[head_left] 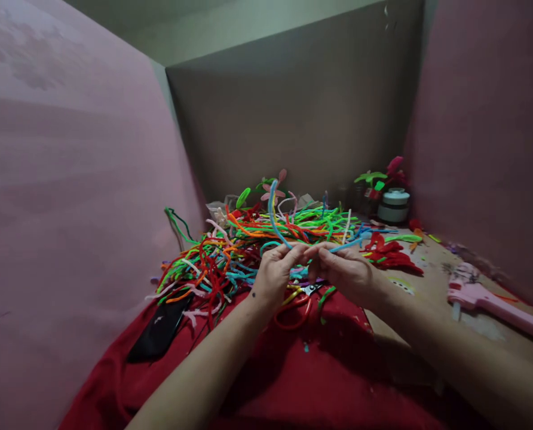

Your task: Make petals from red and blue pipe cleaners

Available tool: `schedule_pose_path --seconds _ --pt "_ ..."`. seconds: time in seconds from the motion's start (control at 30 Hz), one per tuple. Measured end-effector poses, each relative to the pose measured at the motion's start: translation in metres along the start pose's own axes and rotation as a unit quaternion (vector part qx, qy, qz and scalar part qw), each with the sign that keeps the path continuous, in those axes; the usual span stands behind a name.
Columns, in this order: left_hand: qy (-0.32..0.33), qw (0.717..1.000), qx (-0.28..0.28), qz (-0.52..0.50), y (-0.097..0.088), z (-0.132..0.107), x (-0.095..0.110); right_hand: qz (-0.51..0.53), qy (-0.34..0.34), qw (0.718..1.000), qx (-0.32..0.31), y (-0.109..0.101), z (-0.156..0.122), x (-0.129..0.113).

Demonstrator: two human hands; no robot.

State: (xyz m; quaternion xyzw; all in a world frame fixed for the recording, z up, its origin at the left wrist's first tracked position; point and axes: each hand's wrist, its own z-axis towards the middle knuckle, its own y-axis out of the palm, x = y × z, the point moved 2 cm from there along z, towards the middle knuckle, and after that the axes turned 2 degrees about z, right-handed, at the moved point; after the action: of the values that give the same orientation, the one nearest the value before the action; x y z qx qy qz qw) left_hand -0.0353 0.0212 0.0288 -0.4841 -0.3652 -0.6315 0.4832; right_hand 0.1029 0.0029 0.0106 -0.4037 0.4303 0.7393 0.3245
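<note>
Blue fuzzy stem [272,212] held two-handed

Left hand [276,267] and right hand [347,272] sit close together, thumbs and fingers pinched on the stem. One length rises toward 11 o'clock; another points to 2. Any join behind the fingers cannot be told. From the hands: heaped coloured stems [324,222] at 12, scissors [310,290] at 6, black phone [158,329] at 8.

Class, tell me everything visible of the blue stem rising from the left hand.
The blue stem is light blue, thin and fuzzy, like a pipe cleaner. Pinched in the left hand, it rises in a curve bowed left, its free tip leaning slightly right, seen against the pile. The hand hides its lower end. A blue length also shows at the right hand; whether it is the same stem is unclear.
</note>
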Motion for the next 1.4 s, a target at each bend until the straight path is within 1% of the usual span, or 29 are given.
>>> schedule_pose_path --seconds 0.07,0.17,0.23,0.3,0.37,0.43,0.5,0.57,0.6,0.67,0.77,0.83,0.9,0.97,1.07,1.2,1.27,1.33,1.4 --pt "-0.005 0.999 0.044 0.009 -0.005 0.002 -0.001 0.029 -0.01 0.999 0.038 -0.007 0.0 -0.002" --pt "-0.015 0.995 0.095 0.011 -0.011 0.006 0.0 0.084 -0.03 0.987 0.135 -0.023 0.003 -0.006" --pt "-0.017 0.994 0.105 0.002 -0.011 0.008 -0.002 0.11 -0.025 0.977 0.181 -0.034 0.004 -0.006" --pt "-0.02 0.994 0.104 -0.019 -0.01 0.01 -0.006 0.109 -0.016 0.973 0.202 -0.042 0.005 -0.005" --pt "-0.02 0.995 0.087 -0.05 -0.009 0.011 -0.012 0.086 -0.014 0.977 0.196 -0.045 0.004 -0.005" --pt "-0.02 0.995 0.064 -0.08 -0.008 0.013 -0.018 0.073 -0.007 0.982 0.173 -0.045 0.002 -0.008" --pt "-0.028 0.992 0.048 -0.109 -0.008 0.014 -0.023 0.105 0.02 0.983 0.152 -0.044 -0.001 -0.011" --pt "-0.043 0.988 0.044 -0.142 -0.008 0.016 -0.025 0.157 0.044 0.976 0.144 -0.044 -0.004 -0.014" --pt "-0.05 0.985 0.044 -0.158 -0.008 0.016 -0.025 0.178 0.043 0.972 0.146 -0.044 -0.005 -0.016" --pt "-0.061 0.98 0.044 -0.183 -0.006 0.016 -0.023 0.197 0.021 0.968 0.153 -0.044 -0.005 -0.018" --pt "-0.082 0.975 0.048 -0.202 -0.002 0.014 -0.023 0.171 -0.017 0.975 0.143 -0.039 -0.005 -0.016" --pt "-0.094 0.973 0.054 -0.206 0.003 0.011 -0.023 0.134 -0.014 0.983 0.128 -0.032 -0.004 -0.011" --pt "-0.098 0.974 0.058 -0.198 0.008 0.008 -0.024 0.107 -0.003 0.985 0.138 -0.026 -0.005 -0.003" --pt "-0.106 0.974 0.058 -0.191 0.012 0.005 -0.025 0.098 -0.008 0.986 0.136 -0.022 -0.006 0.002" --pt "-0.13 0.97 0.064 -0.197 0.015 0.003 -0.024 0.078 -0.012 0.989 0.125 -0.02 -0.008 0.005" --pt "-0.147 0.967 0.072 -0.195 0.014 0.002 -0.025 0.026 -0.03 0.994 0.104 -0.023 -0.011 0.005" --pt "-0.145 0.971 0.062 -0.181 0.014 0.0 -0.028 0.0 -0.033 0.994 0.106 -0.025 -0.011 0.007" --pt "-0.132 0.977 0.036 -0.161 0.016 -0.001 -0.03 -0.011 -0.032 0.993 0.113 -0.027 -0.01 0.009" --pt "-0.117 0.982 0.007 -0.145 0.019 -0.003 -0.033 0.0 -0.032 0.992 0.118 -0.028 -0.009 0.011"
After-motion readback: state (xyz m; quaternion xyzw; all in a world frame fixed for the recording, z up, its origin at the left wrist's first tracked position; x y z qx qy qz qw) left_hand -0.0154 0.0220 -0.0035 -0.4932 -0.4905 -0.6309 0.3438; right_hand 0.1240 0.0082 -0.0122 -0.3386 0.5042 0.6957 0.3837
